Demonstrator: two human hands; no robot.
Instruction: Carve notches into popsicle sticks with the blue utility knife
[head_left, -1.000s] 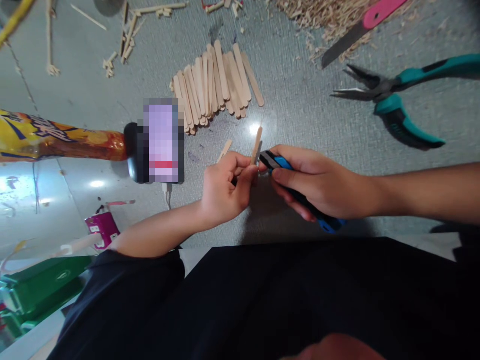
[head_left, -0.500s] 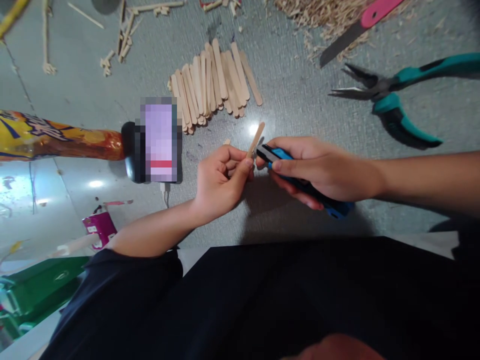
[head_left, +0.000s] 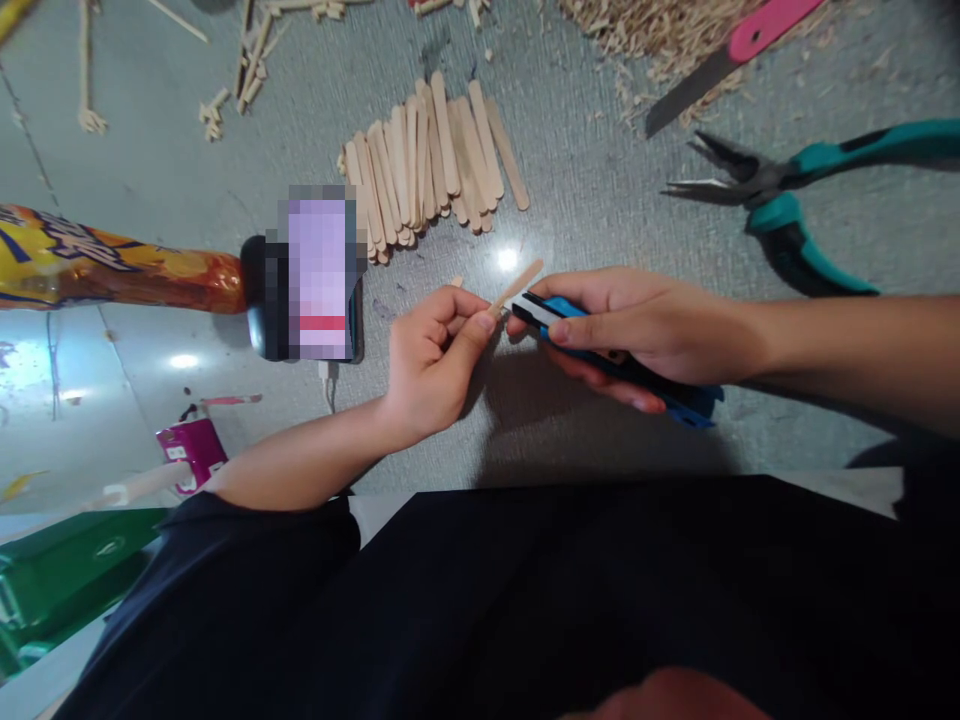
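Observation:
My left hand [head_left: 435, 365] is closed in a pinch on a short wooden craft stick [head_left: 517, 283] that points up and to the right. My right hand [head_left: 637, 325] is wrapped round a blue and black utility knife [head_left: 600, 355], whose tip sits right against the stick near my left fingertips. Both hands hover over the grey floor, just below a pile of several craft sticks [head_left: 431, 165].
Teal long-nose pliers [head_left: 795, 200] lie at the right, a pink-handled saw [head_left: 724, 60] and wood shavings [head_left: 645, 35] above them. A phone [head_left: 319, 275] and an orange snack tube [head_left: 112, 270] lie at the left, a green box [head_left: 67, 590] at bottom left.
The stick in my left hand has tilted further to the right. My right hand with the knife has shifted slightly up and flattened out.

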